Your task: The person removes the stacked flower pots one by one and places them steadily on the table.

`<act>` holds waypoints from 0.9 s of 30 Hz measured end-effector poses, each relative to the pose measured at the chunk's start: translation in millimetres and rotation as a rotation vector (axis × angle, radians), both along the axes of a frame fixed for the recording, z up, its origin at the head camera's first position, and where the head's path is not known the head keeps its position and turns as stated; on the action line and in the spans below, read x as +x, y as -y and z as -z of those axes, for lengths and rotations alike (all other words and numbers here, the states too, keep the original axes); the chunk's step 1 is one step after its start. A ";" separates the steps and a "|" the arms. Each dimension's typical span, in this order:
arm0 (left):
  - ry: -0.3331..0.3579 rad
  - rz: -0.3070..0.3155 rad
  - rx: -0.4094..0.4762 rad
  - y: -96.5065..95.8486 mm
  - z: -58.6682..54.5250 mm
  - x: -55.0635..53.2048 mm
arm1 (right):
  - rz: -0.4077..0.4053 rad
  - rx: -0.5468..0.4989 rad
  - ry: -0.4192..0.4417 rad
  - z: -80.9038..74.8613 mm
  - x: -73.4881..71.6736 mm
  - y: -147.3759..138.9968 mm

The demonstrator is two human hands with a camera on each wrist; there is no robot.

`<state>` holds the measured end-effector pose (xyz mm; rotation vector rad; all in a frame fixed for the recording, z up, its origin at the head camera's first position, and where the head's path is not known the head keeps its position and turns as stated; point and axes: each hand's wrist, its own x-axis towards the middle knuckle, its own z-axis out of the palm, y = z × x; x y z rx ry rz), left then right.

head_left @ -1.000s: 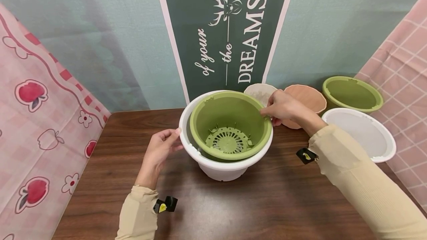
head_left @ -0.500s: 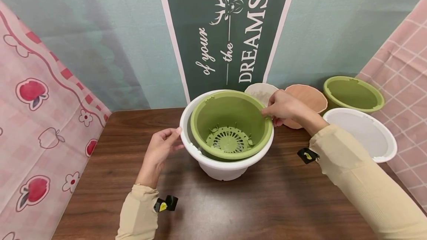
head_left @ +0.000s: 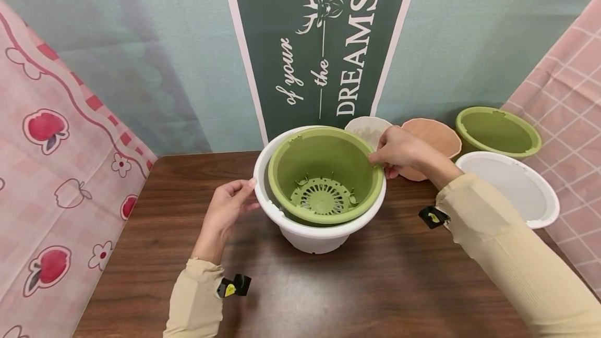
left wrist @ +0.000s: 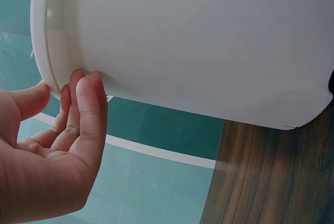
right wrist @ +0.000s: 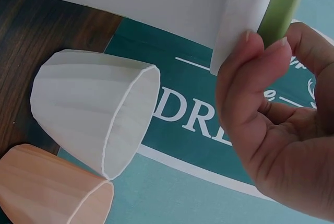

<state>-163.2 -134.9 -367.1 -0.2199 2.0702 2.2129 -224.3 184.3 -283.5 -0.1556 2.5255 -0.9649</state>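
Observation:
A white plastic flower pot point(head_left: 315, 240) stands upright on the brown wooden table. Inside it sits a green flower pot point(head_left: 328, 155) with a slotted base, its rim a little above the white one and nearer the right side. At the left, my left hand point(head_left: 228, 207) grips the white rim, thumb on the edge and fingers under it against the wall, as the left wrist view shows. My right hand point(head_left: 399, 150) pinches the green rim at the right. In the right wrist view, its fingertips point(right wrist: 250, 41) also touch the white rim.
Behind my right hand stand a cream fluted pot point(head_left: 368, 128) and a peach fluted pot point(head_left: 432, 137). Farther right are another green pot point(head_left: 497, 132) and another white pot point(head_left: 512, 186). A teal cloth point(head_left: 188, 67) hangs at the back, pink cloths point(head_left: 51, 171) at the sides.
The view shifts very slightly. Both hands keep their hold on the rims, and the pots stay where they were.

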 end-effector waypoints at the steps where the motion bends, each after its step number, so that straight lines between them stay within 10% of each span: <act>1: -0.001 -0.001 0.001 0.0 0.0 -0.1 | 0.001 -0.004 0.000 0.1 -0.1 -0.2; 27: 0.015 -0.013 -0.005 -0.7 0.3 -0.3 | -0.014 -0.091 -0.018 11.0 -1.7 -10.0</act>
